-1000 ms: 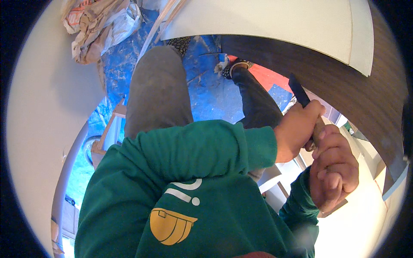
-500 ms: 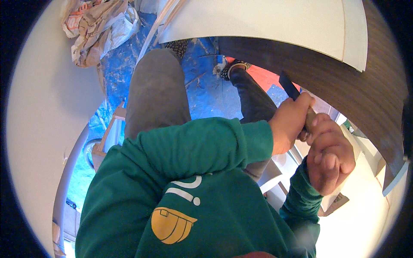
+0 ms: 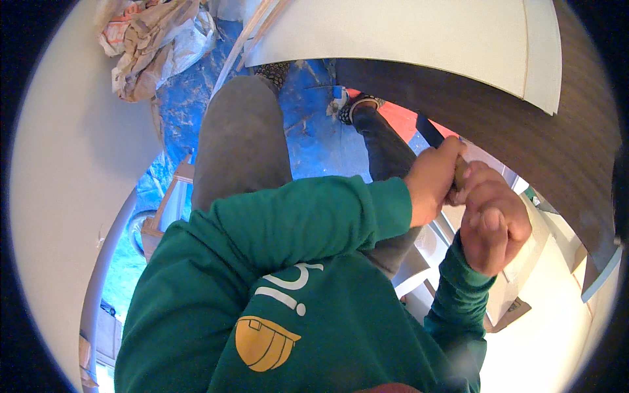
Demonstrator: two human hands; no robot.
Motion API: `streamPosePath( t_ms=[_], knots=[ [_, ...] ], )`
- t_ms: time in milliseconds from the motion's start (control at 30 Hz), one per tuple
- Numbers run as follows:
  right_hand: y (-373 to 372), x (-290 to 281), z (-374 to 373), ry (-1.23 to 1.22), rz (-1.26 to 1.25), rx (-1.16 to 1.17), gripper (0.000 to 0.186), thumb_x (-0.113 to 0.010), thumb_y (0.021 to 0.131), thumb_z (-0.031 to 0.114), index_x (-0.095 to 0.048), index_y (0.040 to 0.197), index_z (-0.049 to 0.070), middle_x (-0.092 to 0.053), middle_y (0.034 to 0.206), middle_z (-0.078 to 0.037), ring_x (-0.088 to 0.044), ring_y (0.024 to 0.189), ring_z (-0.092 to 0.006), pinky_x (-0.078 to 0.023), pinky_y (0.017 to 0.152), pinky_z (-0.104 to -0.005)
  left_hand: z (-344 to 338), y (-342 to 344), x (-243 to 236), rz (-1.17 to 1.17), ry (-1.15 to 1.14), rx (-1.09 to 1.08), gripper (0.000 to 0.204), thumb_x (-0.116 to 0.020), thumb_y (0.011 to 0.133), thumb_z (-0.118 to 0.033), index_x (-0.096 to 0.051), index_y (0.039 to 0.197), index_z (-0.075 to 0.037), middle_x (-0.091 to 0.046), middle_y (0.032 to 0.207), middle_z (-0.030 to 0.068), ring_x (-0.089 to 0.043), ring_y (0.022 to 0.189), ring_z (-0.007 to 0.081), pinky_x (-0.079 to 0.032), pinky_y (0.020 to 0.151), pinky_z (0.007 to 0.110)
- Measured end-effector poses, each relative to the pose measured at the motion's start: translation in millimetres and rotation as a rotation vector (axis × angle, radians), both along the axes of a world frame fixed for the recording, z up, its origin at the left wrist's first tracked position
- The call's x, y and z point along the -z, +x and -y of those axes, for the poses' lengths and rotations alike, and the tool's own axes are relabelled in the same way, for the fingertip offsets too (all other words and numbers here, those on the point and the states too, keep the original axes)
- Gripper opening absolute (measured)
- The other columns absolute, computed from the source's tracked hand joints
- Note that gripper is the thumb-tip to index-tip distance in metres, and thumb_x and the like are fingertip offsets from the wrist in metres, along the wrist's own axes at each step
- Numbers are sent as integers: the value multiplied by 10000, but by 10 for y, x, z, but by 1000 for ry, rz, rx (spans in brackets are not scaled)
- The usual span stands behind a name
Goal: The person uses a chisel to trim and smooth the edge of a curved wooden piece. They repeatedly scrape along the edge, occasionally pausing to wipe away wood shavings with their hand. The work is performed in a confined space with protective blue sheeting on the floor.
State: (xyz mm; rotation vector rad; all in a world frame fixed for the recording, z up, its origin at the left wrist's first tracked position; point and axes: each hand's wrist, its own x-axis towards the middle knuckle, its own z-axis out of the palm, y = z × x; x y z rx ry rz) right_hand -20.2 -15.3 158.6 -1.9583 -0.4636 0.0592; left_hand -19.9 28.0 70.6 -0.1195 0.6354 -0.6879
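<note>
A dark, flat strip (image 3: 429,130) with a squared-off end sticks out past the fingers of my left hand (image 3: 429,180). My left arm reaches across my body, and that hand is closed around the strip. Between the two hands a short brownish part shows; I cannot make out whether it is a handle or the strip's other face. My right hand (image 3: 496,219) is closed at this brownish end, fingers curled. Just beyond both hands runs the long edge of a dark wood-grain panel (image 3: 511,131), with a cream-white panel (image 3: 406,36) lying over its far part.
Blue sheeting (image 3: 318,141) covers the floor under my legs. Crumpled brown paper and plastic (image 3: 154,49) lie at the far left. Thin wooden strips (image 3: 246,39) lean beside the white panel. A wooden frame (image 3: 164,203) stands left of my leg, near a pale wall (image 3: 65,164).
Both hands have shifted slightly left with the strip between them, and the right hand has come a little nearer the left. The grip looks the same.
</note>
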Motion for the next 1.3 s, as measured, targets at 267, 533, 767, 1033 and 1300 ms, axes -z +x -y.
streamPosePath(
  t_ms=[267, 533, 767, 1033, 1300],
  knots=[
    [-81, -292, 51, -15, -64, -51, 326, -641, 818, 225, -491, 593, 44, -509, 545, -96, -499, 573, -258, -417, 677, -451, -39, -166, -157, 132, 79, 106, 413, -527, 947, -415, -540, 671, -108, -518, 556, 46, -445, 424, 184, -317, 407, 343],
    [-258, -662, 623, -17, -55, 15, 274, -567, 865, 221, -476, 653, 74, -512, 589, -93, -510, 671, -259, -392, 753, -469, 59, -174, 916, 572, 1154, 183, 335, -572, 909, -205, -501, 1145, 22, -615, 927, 209, -619, 792, 361, -492, 732, 456],
    [-670, -713, 1090, 169, -92, 199, 325, -531, 908, 242, -422, 638, 98, -491, 604, -85, -496, 671, -252, -379, 758, -459, 218, -239, 1234, 1094, 1753, -14, 773, -625, 846, -108, -250, 1477, 135, -268, 1525, 368, -296, 1421, 481, -234, 1196, 465],
    [-1075, -695, 1383, 311, -62, 278, 318, -505, 923, 242, -418, 654, 96, -466, 594, -88, -479, 657, -256, -376, 750, -465, 360, -395, 1126, 1099, 1786, -42, 818, -650, 837, -95, -215, 1485, 148, -253, 1529, 383, -253, 1453, 475, -207, 1212, 451],
    [-1381, -605, 1722, 468, -49, 346, 304, -503, 924, 246, -411, 671, 104, -452, 592, -80, -464, 652, -242, -383, 755, -457, 371, -370, 1094, 1034, 1933, -89, 678, -692, 838, -122, -409, 1421, 77, -480, 1398, 309, -468, 1300, 440, -355, 1124, 439]
  ],
)
